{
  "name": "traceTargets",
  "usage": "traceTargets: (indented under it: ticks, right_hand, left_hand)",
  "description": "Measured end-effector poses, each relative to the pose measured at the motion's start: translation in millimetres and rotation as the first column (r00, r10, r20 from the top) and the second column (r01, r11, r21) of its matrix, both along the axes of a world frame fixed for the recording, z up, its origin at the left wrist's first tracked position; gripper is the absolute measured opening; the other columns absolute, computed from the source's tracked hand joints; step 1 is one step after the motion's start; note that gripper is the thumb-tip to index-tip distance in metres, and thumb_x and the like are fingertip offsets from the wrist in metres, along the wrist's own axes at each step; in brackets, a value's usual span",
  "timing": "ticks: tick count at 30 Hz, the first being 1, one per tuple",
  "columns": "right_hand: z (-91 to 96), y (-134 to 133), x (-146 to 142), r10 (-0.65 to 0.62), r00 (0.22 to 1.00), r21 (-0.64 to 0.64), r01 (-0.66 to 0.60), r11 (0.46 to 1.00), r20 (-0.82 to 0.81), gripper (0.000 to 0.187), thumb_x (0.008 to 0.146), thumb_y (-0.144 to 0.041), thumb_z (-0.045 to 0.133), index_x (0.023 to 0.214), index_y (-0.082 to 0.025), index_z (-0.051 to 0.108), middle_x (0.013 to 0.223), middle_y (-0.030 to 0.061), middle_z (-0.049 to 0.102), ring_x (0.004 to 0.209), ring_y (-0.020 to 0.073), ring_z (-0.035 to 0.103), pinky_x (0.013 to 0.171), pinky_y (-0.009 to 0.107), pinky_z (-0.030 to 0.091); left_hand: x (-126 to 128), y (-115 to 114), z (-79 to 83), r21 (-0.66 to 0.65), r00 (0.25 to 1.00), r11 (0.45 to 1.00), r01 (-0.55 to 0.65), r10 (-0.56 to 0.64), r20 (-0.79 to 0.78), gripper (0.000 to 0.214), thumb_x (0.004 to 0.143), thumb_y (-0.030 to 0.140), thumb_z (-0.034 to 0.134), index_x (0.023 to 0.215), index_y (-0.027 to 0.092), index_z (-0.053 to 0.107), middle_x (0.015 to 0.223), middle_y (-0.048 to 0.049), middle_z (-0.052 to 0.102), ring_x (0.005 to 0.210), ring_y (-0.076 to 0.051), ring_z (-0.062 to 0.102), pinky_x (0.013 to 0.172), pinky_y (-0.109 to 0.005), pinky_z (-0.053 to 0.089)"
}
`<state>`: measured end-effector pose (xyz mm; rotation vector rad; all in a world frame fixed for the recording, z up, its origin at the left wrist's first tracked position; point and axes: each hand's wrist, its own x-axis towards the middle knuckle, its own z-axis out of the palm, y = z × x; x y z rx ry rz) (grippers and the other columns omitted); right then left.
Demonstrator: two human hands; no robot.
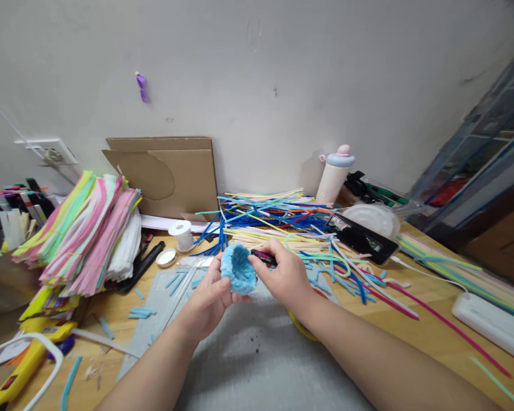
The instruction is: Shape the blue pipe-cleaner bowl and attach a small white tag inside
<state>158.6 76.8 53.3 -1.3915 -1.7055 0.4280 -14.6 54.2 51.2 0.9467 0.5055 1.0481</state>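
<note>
A fuzzy light-blue hollow cup, which looks made of pipe cleaners, sits in my left hand. The fingers are around its left side and underside, and its opening is turned toward the right. My right hand grips a small black object with a magenta patch; most of it is hidden by the fingers, so I cannot tell its kind. The right fingertips are at the cup's right rim. Both hands are above a grey mat, with short cut light-blue pipe cleaner pieces scattered to the left.
Behind the hands lies a pile of coloured pipe cleaners. To the left are pipe cleaner bundles, a yellow glue gun and a white spool. Cardboard, a bottle, a phone and a power strip surround the area.
</note>
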Motion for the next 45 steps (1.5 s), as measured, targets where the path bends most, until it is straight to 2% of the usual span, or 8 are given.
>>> traceTargets:
  ticks: [4, 24, 29, 34, 36, 39, 41, 45]
  right_hand:
    - [0.9, -1, 0, 0.002, 1.000, 0.007, -0.003, 1.000, 0.027, 0.012, 0.081, -0.034, 0.056, 0.078, -0.023, 0.055, 0.074, 0.0006, 0.066, 0.070, 0.0185, 0.061, 0.064, 0.026, 0.039]
    - [2.7, -4, 2, 0.062, 0.998, 0.043, -0.062, 0.997, 0.003, 0.012, 0.081, -0.034, 0.057, 0.080, -0.022, 0.054, 0.077, 0.0021, 0.066, 0.071, 0.0193, 0.061, 0.066, 0.028, 0.042]
    - [-0.8, -3, -2, 0.182, 0.952, -0.024, -0.193, 0.981, -0.248, 0.037, 0.075, -0.038, 0.067, 0.105, -0.024, 0.051, 0.094, 0.0035, 0.066, 0.084, 0.0210, 0.063, 0.072, 0.030, 0.046]
    - [-7.9, 2, -10, 0.199, 0.799, -0.126, -0.323, 0.938, -0.567, 0.022, 0.076, -0.023, 0.058, 0.096, -0.022, 0.050, 0.065, -0.0051, 0.056, 0.057, 0.0134, 0.053, 0.056, 0.024, 0.041]
    - [-10.8, 3, -12, 0.158, 0.782, -0.147, -0.304, 0.941, -0.602, 0.020, 0.076, -0.024, 0.057, 0.094, -0.022, 0.048, 0.062, -0.0061, 0.054, 0.053, 0.0121, 0.050, 0.052, 0.023, 0.039]
    - [-14.1, 6, -13, 0.111, 0.748, -0.175, -0.292, 0.940, -0.654, 0.023, 0.076, -0.029, 0.056, 0.095, -0.021, 0.045, 0.064, -0.0050, 0.055, 0.052, 0.0121, 0.051, 0.051, 0.023, 0.041]
    - [-14.7, 7, -14, 0.105, 0.731, -0.188, -0.308, 0.933, -0.675, 0.024, 0.076, -0.032, 0.056, 0.094, -0.021, 0.044, 0.064, -0.0050, 0.056, 0.051, 0.0119, 0.050, 0.050, 0.023, 0.042]
    - [-12.6, 5, -16, 0.135, 0.727, -0.182, -0.339, 0.923, -0.674, 0.025, 0.078, -0.037, 0.056, 0.094, -0.022, 0.044, 0.064, -0.0051, 0.055, 0.050, 0.0123, 0.051, 0.049, 0.024, 0.043]
  left_hand:
    - [1, 0, -1.1, -0.016, 1.000, 1.000, 0.008, -0.008, -0.005, 0.038, 0.084, 0.033, 0.063, 0.119, 0.026, 0.053, 0.105, -0.0058, 0.061, 0.084, -0.018, 0.060, 0.071, -0.032, 0.053]
    - [0, 1, -4.8, -0.080, 0.998, 0.995, 0.066, -0.067, -0.017, 0.041, 0.086, 0.046, 0.056, 0.119, 0.022, 0.057, 0.096, -0.0087, 0.069, 0.079, -0.023, 0.069, 0.064, -0.030, 0.054]
    - [-2, 2, -6.6, -0.134, 0.990, 0.981, 0.137, -0.133, 0.038, 0.042, 0.086, 0.052, 0.053, 0.107, 0.018, 0.066, 0.083, -0.0080, 0.072, 0.070, -0.021, 0.070, 0.061, -0.029, 0.055]
    - [-1, 4, -7.9, -0.191, 0.993, 0.974, 0.120, -0.117, 0.031, 0.058, 0.085, 0.064, 0.045, 0.106, 0.014, 0.068, 0.086, -0.0117, 0.072, 0.071, -0.022, 0.069, 0.059, -0.031, 0.056]
    - [0, 3, -7.4, -0.150, 0.998, 0.987, 0.065, -0.061, 0.032, 0.052, 0.084, 0.060, 0.052, 0.117, 0.021, 0.062, 0.106, -0.0108, 0.068, 0.087, -0.025, 0.067, 0.067, -0.037, 0.058]
    - [1, 0, -6.9, -0.054, 1.000, 0.998, -0.008, 0.008, 0.015, 0.054, 0.078, 0.038, 0.071, 0.128, 0.034, 0.051, 0.129, -0.0049, 0.055, 0.103, -0.025, 0.060, 0.080, -0.042, 0.056]
    - [2, -1, -7.2, -0.015, 1.000, 1.000, -0.025, 0.024, -0.017, 0.060, 0.075, 0.029, 0.075, 0.129, 0.036, 0.049, 0.130, -0.0045, 0.052, 0.104, -0.024, 0.059, 0.082, -0.040, 0.056]
    - [2, 0, -6.7, -0.008, 0.999, 0.999, -0.035, 0.035, -0.042, 0.056, 0.075, 0.030, 0.075, 0.125, 0.030, 0.051, 0.121, -0.0071, 0.056, 0.101, -0.024, 0.061, 0.080, -0.037, 0.056]
